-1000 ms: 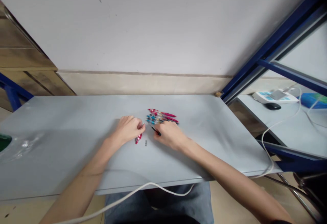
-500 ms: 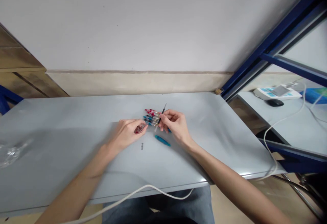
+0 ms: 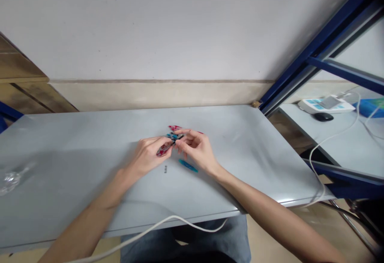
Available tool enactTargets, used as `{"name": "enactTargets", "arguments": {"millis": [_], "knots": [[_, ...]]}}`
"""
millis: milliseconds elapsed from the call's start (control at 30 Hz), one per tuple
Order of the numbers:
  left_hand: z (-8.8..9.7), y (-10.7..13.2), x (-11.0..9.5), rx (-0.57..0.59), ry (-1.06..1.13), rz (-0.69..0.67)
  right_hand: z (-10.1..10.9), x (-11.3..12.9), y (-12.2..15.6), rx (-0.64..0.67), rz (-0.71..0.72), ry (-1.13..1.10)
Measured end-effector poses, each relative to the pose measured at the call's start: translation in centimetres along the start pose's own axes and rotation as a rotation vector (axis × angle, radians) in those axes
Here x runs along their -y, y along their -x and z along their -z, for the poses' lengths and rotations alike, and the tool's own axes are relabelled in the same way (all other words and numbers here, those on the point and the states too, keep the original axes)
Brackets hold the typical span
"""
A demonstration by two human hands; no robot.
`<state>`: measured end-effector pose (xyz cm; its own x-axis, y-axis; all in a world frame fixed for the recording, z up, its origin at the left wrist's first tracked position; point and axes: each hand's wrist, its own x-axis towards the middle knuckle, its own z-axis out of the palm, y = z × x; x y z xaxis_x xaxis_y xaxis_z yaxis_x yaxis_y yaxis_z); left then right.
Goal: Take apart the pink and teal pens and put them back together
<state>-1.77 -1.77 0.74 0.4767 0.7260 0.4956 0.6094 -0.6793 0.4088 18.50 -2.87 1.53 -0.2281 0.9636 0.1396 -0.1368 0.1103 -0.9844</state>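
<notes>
Left hand (image 3: pixel 149 156) pinches the likely light, slick red pen barrel (image 3: pixel 163 150) mid-length; right hand (image 3: pixel 196 151) nips the thin, probably bendy refill (image 3: pixel 179 137).

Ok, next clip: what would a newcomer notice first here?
Two hands meet at the middle of the grey table: the left hand pinches a red pen piece, the right hand a thin dark refill. A teal pen piece lies beside the right hand, and a blue rack frame crosses the right side.
</notes>
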Motion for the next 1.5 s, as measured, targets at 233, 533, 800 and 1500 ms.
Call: {"name": "enactTargets", "arguments": {"millis": [233,533,800,1500], "knots": [[-0.2,-0.1,0.1,-0.01,0.047,-0.031,0.0,-0.4,-0.3,-0.044,0.007,-0.135],[0.0,0.0,0.0,0.081,-0.012,0.032,-0.4,-0.6,0.0,-0.032,-0.069,-0.038],[-0.3,-0.2,-0.3,-0.025,-0.053,0.189,0.9,1.1,0.5,0.341,-0.091,0.585],[-0.1,-0.4,0.3,0.047,-0.17,0.257,-1.0,-0.8,1.9,0.601,0.549,1.116]]}}
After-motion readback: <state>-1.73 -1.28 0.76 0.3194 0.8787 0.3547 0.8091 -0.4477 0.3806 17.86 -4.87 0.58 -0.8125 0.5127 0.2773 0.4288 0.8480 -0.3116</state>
